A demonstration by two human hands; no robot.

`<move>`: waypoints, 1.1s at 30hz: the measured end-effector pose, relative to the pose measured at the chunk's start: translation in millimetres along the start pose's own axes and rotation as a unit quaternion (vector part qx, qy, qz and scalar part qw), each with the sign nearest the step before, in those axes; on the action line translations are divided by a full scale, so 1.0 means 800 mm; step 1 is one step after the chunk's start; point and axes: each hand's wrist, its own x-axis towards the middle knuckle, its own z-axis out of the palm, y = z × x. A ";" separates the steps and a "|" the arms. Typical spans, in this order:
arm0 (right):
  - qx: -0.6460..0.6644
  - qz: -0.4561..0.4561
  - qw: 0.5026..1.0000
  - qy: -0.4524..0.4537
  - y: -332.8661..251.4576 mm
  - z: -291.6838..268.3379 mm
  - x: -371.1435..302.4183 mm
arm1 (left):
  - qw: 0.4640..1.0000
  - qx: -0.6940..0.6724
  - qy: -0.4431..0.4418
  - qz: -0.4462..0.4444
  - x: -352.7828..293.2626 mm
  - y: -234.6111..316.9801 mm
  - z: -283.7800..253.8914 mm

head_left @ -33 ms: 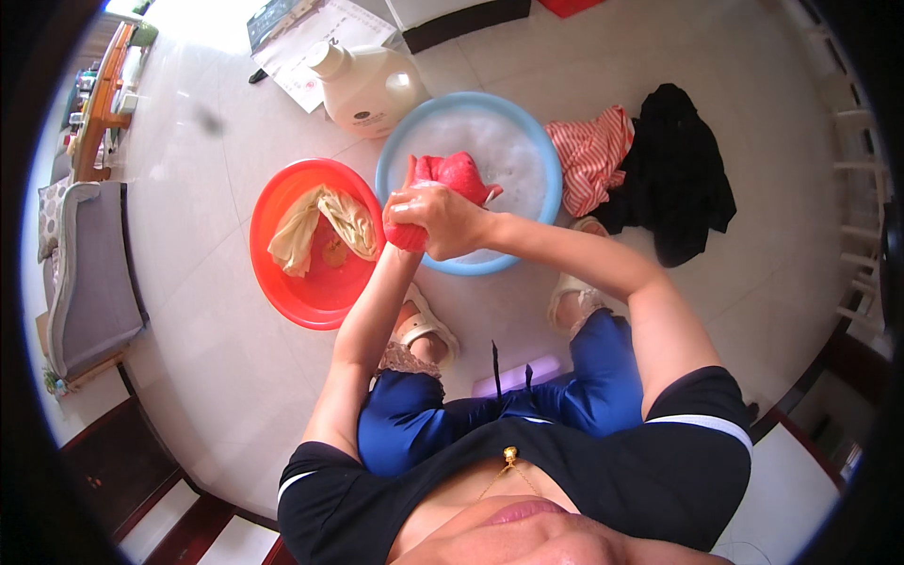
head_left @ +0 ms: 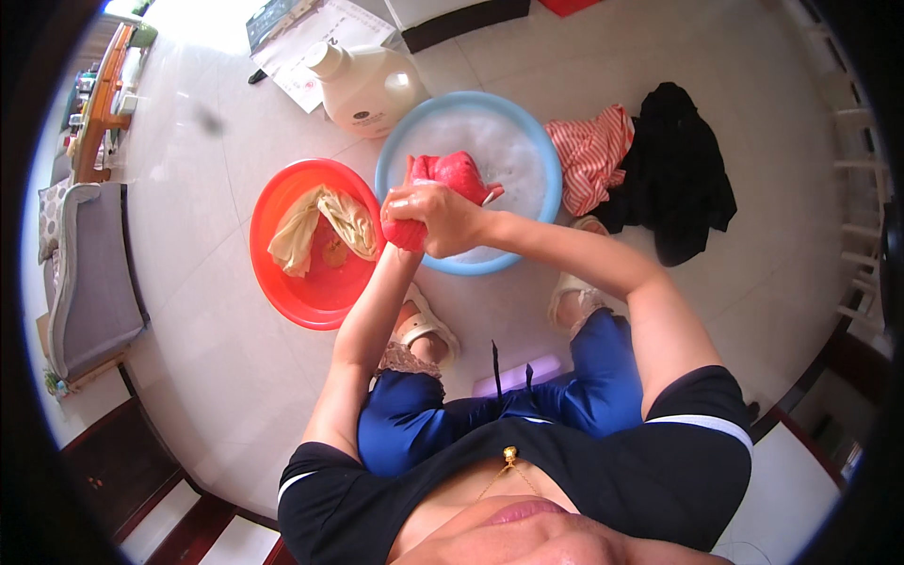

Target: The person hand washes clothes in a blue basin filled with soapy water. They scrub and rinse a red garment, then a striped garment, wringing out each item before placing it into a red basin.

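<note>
A wet red cloth (head_left: 450,173) is bunched up over the blue basin (head_left: 554,160), which holds foamy, soapy water. My right hand (head_left: 441,218) is closed round the near part of the cloth, its knuckles up and wet. Beneath it, my left hand (head_left: 411,169) grips the same cloth; most of its fingers are hidden by the cloth and by the right hand. Red folds lap over my left wrist. To the left stands a red basin (head_left: 282,299) with a cream-coloured cloth (head_left: 299,231) lying in it.
Behind the basins stands a big cream detergent bottle (head_left: 372,89) beside papers (head_left: 325,38). Right of the blue basin lie a red-and-white striped garment (head_left: 591,155) and a black garment (head_left: 673,179). A grey sofa (head_left: 99,273) is at far left. My feet flank the blue basin's near side.
</note>
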 end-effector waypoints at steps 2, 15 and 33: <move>0.092 0.012 0.995 0.032 0.009 0.002 0.004 | 0.999 0.032 -0.002 0.013 -0.002 0.000 0.005; 0.294 0.237 0.923 0.080 0.078 -0.002 -0.022 | 0.937 0.336 -0.018 0.094 0.003 -0.015 0.026; 0.649 0.154 0.730 0.151 0.056 -0.051 -0.002 | 0.255 0.903 0.068 0.340 0.016 -0.003 0.059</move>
